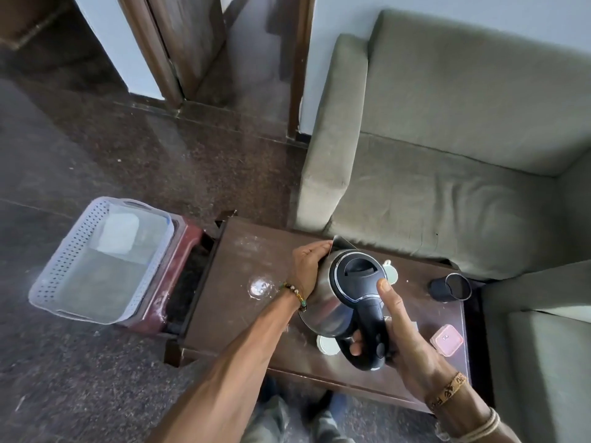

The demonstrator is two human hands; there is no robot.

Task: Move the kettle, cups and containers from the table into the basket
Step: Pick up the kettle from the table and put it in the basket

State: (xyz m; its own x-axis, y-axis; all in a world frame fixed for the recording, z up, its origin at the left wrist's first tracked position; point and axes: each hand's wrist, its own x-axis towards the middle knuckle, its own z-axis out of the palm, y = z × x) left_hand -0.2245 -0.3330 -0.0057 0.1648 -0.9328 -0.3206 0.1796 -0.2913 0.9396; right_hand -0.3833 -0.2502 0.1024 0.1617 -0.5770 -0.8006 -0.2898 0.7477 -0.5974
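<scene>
One table [236, 282]: my landmark, with cups and containers waiting on its top.
Basket [73, 247]: sat on a red stool [192, 233] just beside the table's left end, open-topped, I judged so things could go straight in.
Kettle [329, 308]: tilted over the table's middle, apparently lifted; bulky, so I gave it both hands.
Right hand [399, 330]: fingers curled round the black handle, thumb stretched up toward the lid.
Left hand [308, 266]: fingers straight and together, pressed flat on the steel side to steady it.
Dark cup [447, 287]: near the table's far right corner.
Pink container [446, 340]: by the table's right end, untouched.
</scene>
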